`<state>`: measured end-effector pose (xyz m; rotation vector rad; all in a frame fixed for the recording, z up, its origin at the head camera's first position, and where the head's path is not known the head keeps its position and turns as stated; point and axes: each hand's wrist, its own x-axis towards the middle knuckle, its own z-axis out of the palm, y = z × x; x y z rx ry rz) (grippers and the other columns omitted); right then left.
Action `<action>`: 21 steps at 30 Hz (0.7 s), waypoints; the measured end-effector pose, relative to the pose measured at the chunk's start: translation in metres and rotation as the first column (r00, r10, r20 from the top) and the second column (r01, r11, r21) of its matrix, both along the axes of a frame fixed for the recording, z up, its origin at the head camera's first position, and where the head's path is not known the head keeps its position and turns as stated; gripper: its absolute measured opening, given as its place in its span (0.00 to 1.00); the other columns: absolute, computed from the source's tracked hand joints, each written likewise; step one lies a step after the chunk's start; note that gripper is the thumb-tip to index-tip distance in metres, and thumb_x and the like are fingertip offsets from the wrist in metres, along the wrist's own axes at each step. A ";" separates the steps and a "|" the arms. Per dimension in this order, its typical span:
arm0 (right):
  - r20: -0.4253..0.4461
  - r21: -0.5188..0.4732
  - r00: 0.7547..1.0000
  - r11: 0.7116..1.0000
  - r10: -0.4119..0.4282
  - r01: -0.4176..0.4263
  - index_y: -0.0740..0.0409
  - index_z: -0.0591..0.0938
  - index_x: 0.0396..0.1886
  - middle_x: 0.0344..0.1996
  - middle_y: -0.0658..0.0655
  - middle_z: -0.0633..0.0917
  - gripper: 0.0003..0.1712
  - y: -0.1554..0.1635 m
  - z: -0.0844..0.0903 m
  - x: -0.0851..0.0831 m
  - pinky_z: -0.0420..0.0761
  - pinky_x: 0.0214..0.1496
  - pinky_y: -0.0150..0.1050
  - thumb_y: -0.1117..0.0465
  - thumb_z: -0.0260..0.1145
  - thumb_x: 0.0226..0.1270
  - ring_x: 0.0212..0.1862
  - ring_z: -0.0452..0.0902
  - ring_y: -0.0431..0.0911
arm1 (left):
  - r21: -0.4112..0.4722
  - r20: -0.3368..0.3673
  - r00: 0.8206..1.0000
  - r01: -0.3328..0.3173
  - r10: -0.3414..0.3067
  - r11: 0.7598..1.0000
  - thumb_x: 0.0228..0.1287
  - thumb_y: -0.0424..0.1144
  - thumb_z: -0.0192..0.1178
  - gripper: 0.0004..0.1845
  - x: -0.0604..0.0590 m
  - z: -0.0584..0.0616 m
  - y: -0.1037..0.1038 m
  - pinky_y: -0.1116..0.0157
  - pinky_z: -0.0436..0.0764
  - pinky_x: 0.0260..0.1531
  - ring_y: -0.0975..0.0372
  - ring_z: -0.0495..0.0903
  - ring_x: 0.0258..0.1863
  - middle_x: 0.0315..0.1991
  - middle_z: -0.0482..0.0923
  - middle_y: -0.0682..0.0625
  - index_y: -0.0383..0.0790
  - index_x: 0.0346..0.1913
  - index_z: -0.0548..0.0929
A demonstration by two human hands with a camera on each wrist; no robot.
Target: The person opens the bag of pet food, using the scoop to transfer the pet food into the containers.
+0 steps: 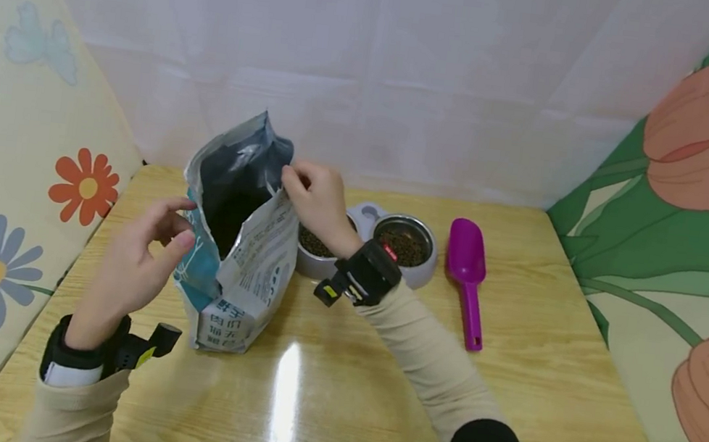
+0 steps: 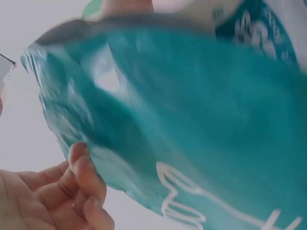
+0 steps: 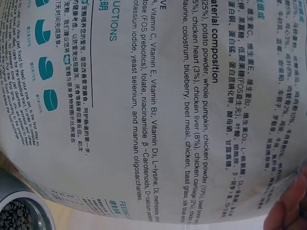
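Observation:
A tall pet food bag (image 1: pixel 253 275) stands upright on the table with its top gaping and a dark inside. Its teal side (image 2: pixel 192 110) fills much of the left wrist view, and its printed white side (image 3: pixel 120 120) fills the right wrist view. My right hand (image 1: pixel 320 202) pinches the bag's rim at the far right between thumb and fingers. On the near left, my left hand (image 1: pixel 150 249) has loosely bent fingers (image 2: pixel 84 167), their tips against the teal side.
Behind the bag stands a double pet bowl (image 1: pixel 423 276) with brown kibble (image 1: pixel 404 247) in both dishes. A purple scoop (image 1: pixel 468 263) lies to its right, handle toward me. A white curtain (image 1: pixel 443 78) closes the back; patterned panels flank the table (image 1: pixel 539 388).

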<state>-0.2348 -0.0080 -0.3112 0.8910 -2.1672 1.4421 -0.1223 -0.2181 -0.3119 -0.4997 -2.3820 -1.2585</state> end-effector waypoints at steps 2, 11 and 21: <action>0.005 -0.001 1.000 1.000 -0.004 0.004 0.57 0.66 0.12 0.11 0.52 0.63 0.20 0.000 0.000 0.000 0.58 0.26 0.31 0.66 0.52 0.65 0.16 0.56 0.42 | -0.028 -0.010 1.000 -0.001 0.001 1.000 0.64 0.49 0.52 0.26 0.006 -0.001 0.004 0.75 0.65 0.34 0.68 0.68 0.30 0.29 0.75 0.46 0.30 0.56 0.70; 0.000 0.028 0.999 0.999 -0.033 0.033 0.59 0.70 0.14 0.13 0.53 0.67 0.17 -0.002 0.000 0.000 0.60 0.27 0.31 0.66 0.53 0.66 0.18 0.60 0.41 | -0.177 -0.137 0.985 -0.126 0.102 0.976 0.52 0.65 0.56 0.45 0.011 -0.010 0.026 0.60 0.66 0.27 0.55 0.69 0.27 0.27 0.73 0.44 0.28 0.58 0.67; 0.078 0.074 0.995 0.995 0.056 -0.062 0.61 0.76 0.17 0.13 0.53 0.72 0.18 0.003 0.006 -0.002 0.64 0.26 0.32 0.62 0.54 0.68 0.18 0.63 0.42 | -0.175 -0.308 0.926 -0.280 0.218 0.944 0.54 0.53 0.52 0.34 0.008 -0.021 0.038 0.60 0.66 0.18 0.53 0.67 0.20 0.21 0.73 0.41 0.25 0.52 0.70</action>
